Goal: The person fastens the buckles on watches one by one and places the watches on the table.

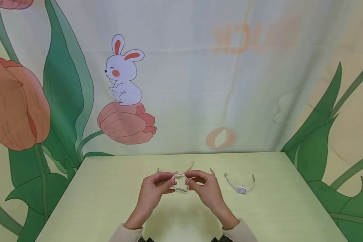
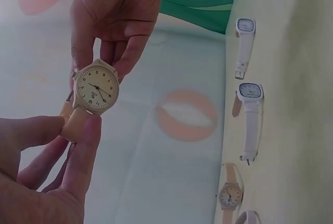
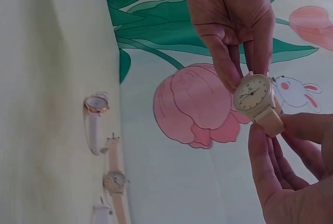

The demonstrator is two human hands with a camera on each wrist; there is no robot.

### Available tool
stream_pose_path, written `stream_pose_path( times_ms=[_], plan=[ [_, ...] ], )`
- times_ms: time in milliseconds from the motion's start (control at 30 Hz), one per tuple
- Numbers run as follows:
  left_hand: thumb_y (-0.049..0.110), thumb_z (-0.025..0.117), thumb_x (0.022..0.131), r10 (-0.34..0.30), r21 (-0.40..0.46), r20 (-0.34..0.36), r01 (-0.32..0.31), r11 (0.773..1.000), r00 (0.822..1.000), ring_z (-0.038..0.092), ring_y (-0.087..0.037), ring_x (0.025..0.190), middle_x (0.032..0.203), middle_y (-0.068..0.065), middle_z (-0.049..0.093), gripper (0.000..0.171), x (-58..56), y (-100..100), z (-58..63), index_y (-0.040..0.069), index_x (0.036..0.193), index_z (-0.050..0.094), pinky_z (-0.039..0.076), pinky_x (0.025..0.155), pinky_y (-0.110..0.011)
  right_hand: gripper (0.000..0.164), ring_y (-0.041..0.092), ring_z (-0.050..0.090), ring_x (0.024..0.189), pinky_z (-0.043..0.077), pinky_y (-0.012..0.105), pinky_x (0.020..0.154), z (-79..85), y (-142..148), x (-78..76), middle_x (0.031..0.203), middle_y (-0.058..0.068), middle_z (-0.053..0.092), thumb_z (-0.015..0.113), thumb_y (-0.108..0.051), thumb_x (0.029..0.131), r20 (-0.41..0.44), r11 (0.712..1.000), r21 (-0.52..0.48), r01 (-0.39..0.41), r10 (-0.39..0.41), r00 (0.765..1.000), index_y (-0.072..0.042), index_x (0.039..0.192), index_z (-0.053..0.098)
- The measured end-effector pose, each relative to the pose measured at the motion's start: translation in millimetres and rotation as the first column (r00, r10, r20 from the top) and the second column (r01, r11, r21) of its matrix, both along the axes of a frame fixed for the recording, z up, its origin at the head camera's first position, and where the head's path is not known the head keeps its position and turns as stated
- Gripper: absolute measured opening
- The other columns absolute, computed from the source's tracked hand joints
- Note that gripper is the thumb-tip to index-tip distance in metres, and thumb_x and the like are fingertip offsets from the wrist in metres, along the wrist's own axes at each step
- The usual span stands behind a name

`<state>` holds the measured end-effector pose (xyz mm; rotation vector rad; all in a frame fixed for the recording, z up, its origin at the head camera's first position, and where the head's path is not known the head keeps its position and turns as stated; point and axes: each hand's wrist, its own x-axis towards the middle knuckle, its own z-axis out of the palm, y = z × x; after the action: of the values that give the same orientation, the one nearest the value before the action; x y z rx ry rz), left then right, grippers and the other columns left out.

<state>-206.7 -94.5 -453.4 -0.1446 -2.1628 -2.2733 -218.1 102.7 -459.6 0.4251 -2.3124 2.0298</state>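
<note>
Both hands hold a wristwatch (image 1: 181, 191) in the air over the middle of the table, its strap bent round into a loop. It has a round cream dial and a pale peach strap, and its face (image 2: 97, 87) shows clearly in the left wrist view. My left hand (image 1: 151, 190) pinches one side of the strap between thumb and fingers. On the other side, my right hand (image 1: 210, 191) pinches the band close to the case. The right wrist view also shows the watch (image 3: 253, 93) between both hands. Fingers partly cover the strap ends.
A white watch (image 1: 241, 190) lies on the table (image 1: 275, 215) right of the hands. Behind them lie more watches, mostly hidden in the head view: a white square one (image 2: 251, 92), a peach-strapped one (image 2: 230, 196) and one with a rose-gold case (image 3: 96, 104). A printed curtain (image 1: 181, 101) hangs behind.
</note>
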Motion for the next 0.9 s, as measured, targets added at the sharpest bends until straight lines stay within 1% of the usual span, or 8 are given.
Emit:
stream_pose_path(
  times_ms=[100,233,367,467,567,667,733,900],
  plan=[
    [0.002,0.071,0.088,0.019,-0.004,0.031,-0.019,1.0,0.999,0.073,-0.022,0.089,0.1,-0.014,0.073,0.021,-0.7,-6,-4.7,-0.001,0.109,0.071,0.061,0.073,-0.034,0.02,0.017,0.071,0.084,0.061,0.028,0.07,-8.1,-8,-5.6,0.106,0.015,0.071,0.072,-0.01,0.089,0.047,1.0,-0.021,-0.006,0.007,0.999,-0.007,0.109,0.073],
    [0.0,0.069,0.088,0.064,-0.003,0.073,-0.064,0.998,0.995,0.072,-0.02,0.086,0.097,-0.015,0.073,0.021,-1.9,-15,-12.1,-0.003,0.109,0.07,0.061,0.073,-0.034,0.023,0.021,0.072,0.083,0.061,0.03,0.069,-19.2,-19,-12.2,0.105,0.02,0.07,0.07,-0.01,0.09,0.092,0.998,-0.05,-0.04,0.045,0.995,-0.001,0.111,0.071],
    [0.0,0.068,0.089,0.097,-0.017,0.113,-0.096,0.995,0.989,0.072,-0.019,0.086,0.096,-0.014,0.072,0.022,-4.6,-23,-21.3,-0.005,0.11,0.068,0.061,0.074,-0.034,0.025,0.019,0.072,0.083,0.061,0.03,0.069,-29.5,-30,-16.4,0.107,0.021,0.069,0.07,-0.008,0.09,0.123,0.997,-0.044,-0.056,0.061,0.991,0.0,0.114,0.07],
    [0.0,0.067,0.09,0.116,-0.035,0.133,-0.112,0.993,0.984,0.072,-0.022,0.089,0.095,-0.013,0.072,0.023,-6.0,-29,-28.1,-0.006,0.112,0.067,0.061,0.074,-0.034,0.026,0.017,0.071,0.082,0.061,0.03,0.069,-35.8,-38,-18.3,0.108,0.022,0.068,0.07,-0.006,0.089,0.142,0.997,-0.042,-0.065,0.07,0.987,0.0,0.115,0.069],
    [0.0,0.067,0.09,0.132,-0.062,0.153,-0.124,0.99,0.979,0.072,-0.023,0.09,0.096,-0.013,0.072,0.024,-6.9,-36,-36.3,-0.007,0.112,0.067,0.061,0.074,-0.034,0.027,0.016,0.071,0.082,0.061,0.031,0.068,-42.9,-46,-20.2,0.108,0.025,0.067,0.069,-0.005,0.089,0.153,0.996,-0.051,-0.071,0.078,0.985,0.002,0.115,0.069],
    [0.001,0.068,0.09,0.147,-0.093,0.176,-0.132,0.987,0.973,0.071,-0.022,0.089,0.099,-0.015,0.072,0.025,-6.7,-44,-46.1,-0.008,0.113,0.067,0.061,0.073,-0.033,0.025,0.019,0.071,0.082,0.061,0.032,0.066,-50.7,-54,-21.5,0.105,0.023,0.068,0.069,-0.004,0.089,0.173,0.996,-0.057,-0.066,0.075,0.982,0.003,0.112,0.069],
    [0.001,0.068,0.09,0.157,-0.109,0.194,-0.137,0.985,0.968,0.071,-0.021,0.089,0.101,-0.017,0.072,0.025,-5.6,-49,-52.2,-0.007,0.114,0.066,0.061,0.072,-0.032,0.023,0.019,0.071,0.081,0.061,0.031,0.065,-56.1,-60,-22.4,0.102,0.02,0.069,0.07,-0.004,0.088,0.192,0.997,-0.046,-0.059,0.067,0.979,0.001,0.11,0.071],
    [-0.002,0.066,0.09,0.181,-0.144,0.224,-0.151,0.978,0.958,0.071,-0.021,0.089,0.104,-0.02,0.071,0.025,-1.7,-59,-62.9,-0.008,0.115,0.066,0.061,0.072,-0.033,0.018,0.014,0.069,0.075,0.06,0.029,0.062,-68.8,-73,-23.8,0.095,0.014,0.07,0.07,-0.002,0.087,0.215,0.998,-0.004,-0.058,0.058,0.975,-0.002,0.105,0.073]
  ],
)
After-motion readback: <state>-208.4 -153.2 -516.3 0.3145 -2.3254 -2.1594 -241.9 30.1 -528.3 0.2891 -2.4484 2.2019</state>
